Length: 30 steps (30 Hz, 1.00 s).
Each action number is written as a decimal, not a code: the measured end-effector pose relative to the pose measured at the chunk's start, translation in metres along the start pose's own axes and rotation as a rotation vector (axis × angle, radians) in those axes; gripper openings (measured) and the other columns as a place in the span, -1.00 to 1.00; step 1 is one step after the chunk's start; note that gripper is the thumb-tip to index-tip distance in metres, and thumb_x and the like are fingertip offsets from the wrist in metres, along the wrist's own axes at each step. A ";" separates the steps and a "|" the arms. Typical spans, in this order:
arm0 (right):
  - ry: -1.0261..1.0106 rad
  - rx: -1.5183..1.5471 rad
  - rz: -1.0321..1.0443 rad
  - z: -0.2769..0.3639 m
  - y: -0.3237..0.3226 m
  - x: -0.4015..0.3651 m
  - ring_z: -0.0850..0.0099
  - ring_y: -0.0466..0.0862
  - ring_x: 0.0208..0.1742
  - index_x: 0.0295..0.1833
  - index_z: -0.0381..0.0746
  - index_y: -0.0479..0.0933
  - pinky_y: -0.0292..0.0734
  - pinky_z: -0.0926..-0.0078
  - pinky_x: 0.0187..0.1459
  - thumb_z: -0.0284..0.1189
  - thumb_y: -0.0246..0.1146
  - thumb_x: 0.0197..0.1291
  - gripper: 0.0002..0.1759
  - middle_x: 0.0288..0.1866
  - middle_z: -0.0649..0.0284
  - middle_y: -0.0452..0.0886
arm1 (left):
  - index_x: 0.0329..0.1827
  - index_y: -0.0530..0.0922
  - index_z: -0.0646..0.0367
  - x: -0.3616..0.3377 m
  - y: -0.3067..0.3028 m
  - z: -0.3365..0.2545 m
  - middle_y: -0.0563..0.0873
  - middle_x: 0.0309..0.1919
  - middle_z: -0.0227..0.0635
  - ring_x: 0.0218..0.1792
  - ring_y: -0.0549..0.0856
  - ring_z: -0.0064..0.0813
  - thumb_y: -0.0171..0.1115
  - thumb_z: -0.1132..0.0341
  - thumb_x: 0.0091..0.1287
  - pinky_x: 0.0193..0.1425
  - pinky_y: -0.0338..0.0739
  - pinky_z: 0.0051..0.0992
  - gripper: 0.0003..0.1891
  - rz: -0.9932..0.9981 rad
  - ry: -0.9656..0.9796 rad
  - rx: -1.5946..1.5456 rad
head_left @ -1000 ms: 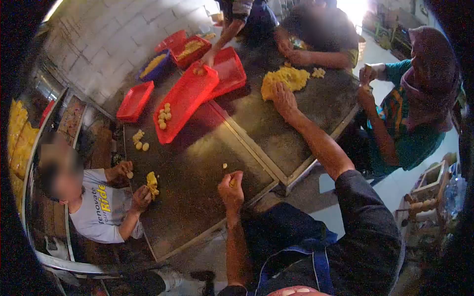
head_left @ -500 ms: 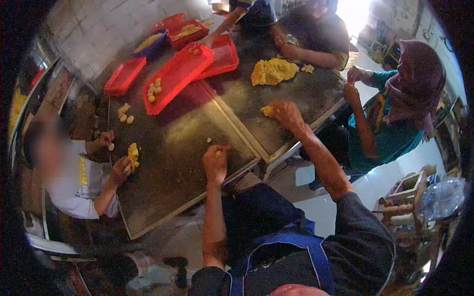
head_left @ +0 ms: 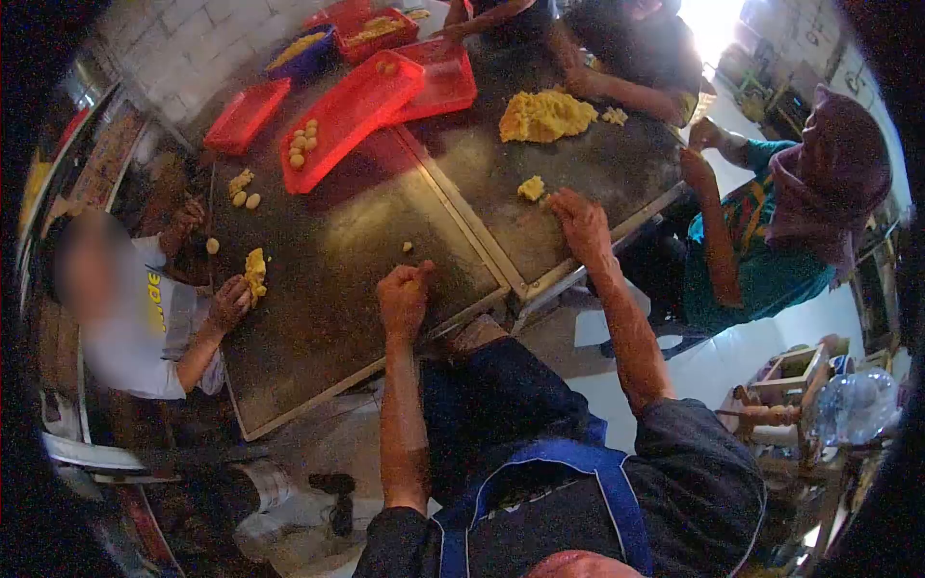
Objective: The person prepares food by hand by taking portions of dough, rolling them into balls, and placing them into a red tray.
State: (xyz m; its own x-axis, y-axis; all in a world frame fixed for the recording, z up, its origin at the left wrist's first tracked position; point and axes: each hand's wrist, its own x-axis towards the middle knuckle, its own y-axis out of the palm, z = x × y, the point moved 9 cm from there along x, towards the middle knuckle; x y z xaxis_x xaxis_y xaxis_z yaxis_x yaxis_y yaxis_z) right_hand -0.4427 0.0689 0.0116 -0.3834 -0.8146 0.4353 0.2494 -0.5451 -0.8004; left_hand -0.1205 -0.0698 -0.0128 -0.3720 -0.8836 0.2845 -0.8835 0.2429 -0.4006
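My left hand (head_left: 401, 301) is closed at the table's near edge, a bit of yellow dough showing between thumb and fingers. A small dough crumb (head_left: 408, 247) lies just beyond it. Over the right-hand table, my right hand (head_left: 582, 227) has its fingers pinched together; what they hold, if anything, is too small to make out. A small lump of yellow dough (head_left: 531, 188) rests on the table a little left of those fingertips, apart from them. Farther back sits a large mound of yellow dough (head_left: 547, 117).
Red trays (head_left: 352, 120), one bearing pale balls (head_left: 303, 142), stand at the back left beside a blue bowl (head_left: 299, 53). A person at left (head_left: 125, 308) handles dough (head_left: 254, 273). Another in teal (head_left: 761, 222) sits at right. More people work at the far side.
My right hand has drawn back from the small dough lump, which stays on the table. My left hand has shifted slightly. The person at left has put a ball down. The view has tilted.
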 end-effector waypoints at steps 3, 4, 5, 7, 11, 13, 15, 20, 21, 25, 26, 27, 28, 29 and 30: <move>-0.026 0.059 0.072 0.012 -0.004 -0.018 0.10 0.64 0.20 0.30 -0.13 0.52 0.60 0.20 0.12 -0.38 0.16 0.36 -0.59 0.28 0.05 0.58 | -0.58 0.51 0.22 0.000 -0.001 0.004 0.44 -0.69 -0.47 -0.58 0.39 -0.61 0.26 -0.13 0.39 -0.46 0.30 -0.42 -0.42 0.000 -0.056 -0.083; -0.020 0.059 0.074 0.015 0.002 -0.028 0.10 0.64 0.20 0.30 -0.13 0.52 0.60 0.20 0.12 -0.38 0.16 0.36 -0.59 0.28 0.05 0.58 | -0.61 0.47 0.21 0.001 0.000 0.004 0.40 -0.70 -0.50 -0.59 0.34 -0.62 0.26 -0.14 0.39 -0.48 0.24 -0.43 -0.41 0.028 -0.082 -0.048; -0.189 0.165 0.059 0.035 0.009 -0.043 0.09 0.64 0.19 0.27 -0.11 0.53 0.62 0.22 0.09 -0.42 0.16 0.33 -0.60 0.25 0.06 0.60 | -0.61 0.47 0.21 0.000 0.002 0.004 0.40 -0.70 -0.50 -0.59 0.34 -0.62 0.26 -0.14 0.39 -0.48 0.24 -0.43 -0.41 0.031 -0.085 -0.048; -0.356 0.276 0.040 0.050 0.017 -0.055 0.09 0.64 0.17 0.24 -0.09 0.54 0.63 0.25 0.06 -0.46 0.16 0.30 -0.61 0.22 0.07 0.61 | -0.63 0.41 0.18 0.000 -0.002 -0.002 0.33 -0.71 -0.53 -0.61 0.27 -0.64 0.24 -0.14 0.41 -0.50 0.15 -0.42 -0.39 -0.021 -0.061 -0.012; -0.141 -0.006 0.253 0.050 0.013 -0.044 0.01 0.62 0.11 0.11 -0.12 0.53 0.59 0.15 0.01 -0.49 0.16 0.21 -0.67 0.12 0.09 0.61 | -0.62 0.48 0.21 -0.006 -0.006 -0.003 0.32 -0.71 -0.52 -0.61 0.29 -0.61 0.28 -0.10 0.39 -0.49 0.17 -0.44 -0.43 -0.013 -0.078 -0.078; -0.196 0.019 -0.078 0.052 -0.012 -0.030 0.04 0.65 0.04 0.00 -0.11 0.58 0.62 0.13 0.00 -0.36 0.10 0.33 -0.78 0.00 0.09 0.64 | -0.58 0.56 0.23 -0.003 -0.006 0.002 0.37 -0.74 -0.48 -0.62 0.32 -0.58 0.31 -0.05 0.38 -0.47 0.26 -0.44 -0.48 -0.047 -0.049 -0.029; -0.072 0.089 -0.055 0.060 -0.006 -0.026 0.00 0.67 -0.09 -0.12 -0.16 0.56 0.62 0.10 -0.11 -0.28 0.13 0.35 -0.80 -0.07 0.10 0.65 | -0.56 0.59 0.25 -0.002 -0.010 -0.014 0.44 -0.71 -0.45 -0.61 0.37 -0.57 0.32 -0.01 0.38 -0.45 0.32 -0.43 -0.51 -0.068 -0.031 0.006; 0.052 0.060 -0.093 0.033 0.005 -0.028 -0.03 0.70 -0.27 -0.07 -0.18 0.56 0.58 0.07 -0.25 -0.24 0.25 0.33 -0.75 -0.28 0.05 0.69 | -0.47 0.62 0.27 0.000 -0.013 -0.017 0.63 -0.51 -0.34 -0.49 0.53 -0.49 0.33 0.07 0.38 -0.31 0.48 -0.39 -0.59 -0.211 0.218 0.061; 0.058 0.037 -0.093 0.027 0.007 -0.029 -0.04 0.69 -0.25 -0.06 -0.18 0.57 0.57 0.03 -0.25 -0.19 0.24 0.33 -0.72 -0.30 0.04 0.68 | -0.39 0.65 0.25 0.002 -0.004 0.003 0.65 -0.39 -0.29 -0.40 0.58 -0.45 0.35 0.10 0.36 -0.25 0.50 -0.39 -0.65 0.007 -0.036 -0.169; -0.045 0.138 -0.246 0.015 -0.007 -0.021 -0.04 0.71 -0.23 0.03 -0.17 0.60 0.59 0.06 -0.24 -0.16 0.24 0.35 -0.66 -0.27 0.04 0.72 | -0.21 0.70 0.16 0.000 0.034 0.050 0.68 -0.07 -0.22 -0.17 0.66 -0.36 0.41 0.15 0.29 -0.15 0.53 -0.38 -0.76 0.227 -0.113 -0.443; 0.057 0.081 -0.163 0.006 -0.003 -0.017 -0.03 0.72 -0.22 0.04 -0.16 0.61 0.61 0.08 -0.21 -0.14 0.23 0.35 -0.65 -0.22 0.04 0.73 | -0.21 0.70 0.16 0.001 0.033 0.039 0.68 -0.07 -0.22 -0.17 0.66 -0.36 0.41 0.15 0.29 -0.15 0.53 -0.38 -0.76 0.234 -0.127 -0.441; 0.165 0.019 -0.076 -0.005 0.003 -0.019 -0.02 0.73 -0.20 0.05 -0.15 0.62 0.62 0.10 -0.18 -0.13 0.23 0.35 -0.64 -0.16 0.04 0.74 | -0.21 0.72 0.14 0.000 0.024 0.001 0.67 -0.05 -0.23 -0.15 0.66 -0.35 0.43 0.15 0.27 -0.16 0.54 -0.36 -0.76 0.180 0.207 -0.077; 0.188 0.014 -0.059 -0.009 0.005 -0.023 -0.02 0.73 -0.20 0.05 -0.15 0.62 0.62 0.10 -0.18 -0.13 0.23 0.35 -0.64 -0.16 0.04 0.74 | -0.21 0.73 0.13 -0.014 0.024 -0.038 0.66 -0.03 -0.25 -0.14 0.66 -0.33 0.45 0.15 0.24 -0.18 0.54 -0.35 -0.76 0.128 0.541 0.285; 0.130 0.124 -0.130 -0.005 0.002 -0.024 -0.01 0.73 -0.18 0.03 -0.14 0.63 0.62 0.11 -0.16 -0.12 0.23 0.35 -0.65 -0.15 0.05 0.74 | -0.21 0.73 0.13 -0.018 0.024 -0.043 0.66 -0.03 -0.25 -0.14 0.66 -0.33 0.45 0.15 0.24 -0.18 0.54 -0.35 -0.76 0.154 0.530 0.277; 0.068 0.231 -0.211 -0.003 -0.004 -0.026 0.01 0.73 -0.16 0.02 -0.13 0.64 0.62 0.12 -0.14 -0.11 0.23 0.34 -0.65 -0.13 0.05 0.74 | -0.18 0.74 0.13 -0.012 0.018 -0.040 0.66 -0.04 -0.25 -0.15 0.66 -0.32 0.47 0.16 0.21 -0.17 0.55 -0.33 -0.75 0.147 0.381 0.160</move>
State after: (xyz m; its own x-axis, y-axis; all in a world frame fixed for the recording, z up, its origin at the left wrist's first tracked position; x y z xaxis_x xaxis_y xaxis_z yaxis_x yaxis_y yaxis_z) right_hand -0.4365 0.0926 0.0028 -0.5047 -0.6680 0.5469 0.3505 -0.7374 -0.5774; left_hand -0.1435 -0.0391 0.0113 -0.5955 -0.6261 0.5033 -0.7692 0.2637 -0.5821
